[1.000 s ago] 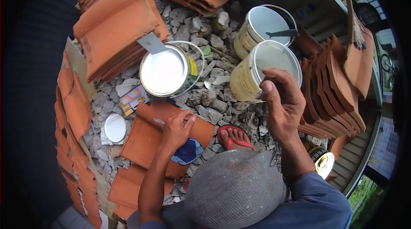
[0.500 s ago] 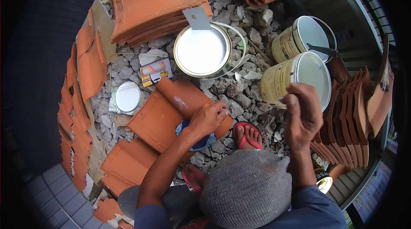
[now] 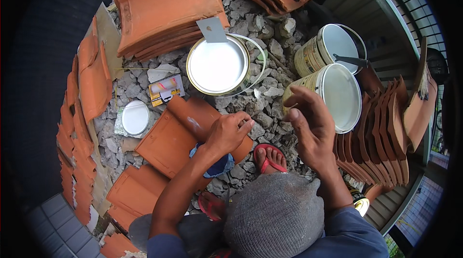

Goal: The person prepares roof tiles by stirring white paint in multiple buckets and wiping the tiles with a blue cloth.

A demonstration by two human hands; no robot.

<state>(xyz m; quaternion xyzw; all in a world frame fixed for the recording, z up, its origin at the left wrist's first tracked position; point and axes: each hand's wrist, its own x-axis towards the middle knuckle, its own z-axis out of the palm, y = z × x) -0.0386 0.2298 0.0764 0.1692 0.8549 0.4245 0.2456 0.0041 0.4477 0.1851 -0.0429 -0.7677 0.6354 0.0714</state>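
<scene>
My left hand hovers over a curved orange roof tile with its fingers curled in. Whether anything small is pinched there is hidden. Below its wrist a dark blue cloth with pale ragged edges rests on the tile. To the right, my right hand is raised with its fingers bent and the thumb apart, holding nothing I can see. It is nearest a cream bucket of whitish liquid. Ahead stands an open tin of white paint, with a grey flat plate across its rim.
Broken grey rubble covers the ground. A second bucket holds a dark-handled tool. Tile stacks stand at the back and right. A small boxed roller and a white round lid lie left.
My right hand has moved left and its fingers have spread from a curl. My left hand has barely shifted over the tile. The whole view has slid slightly left.
</scene>
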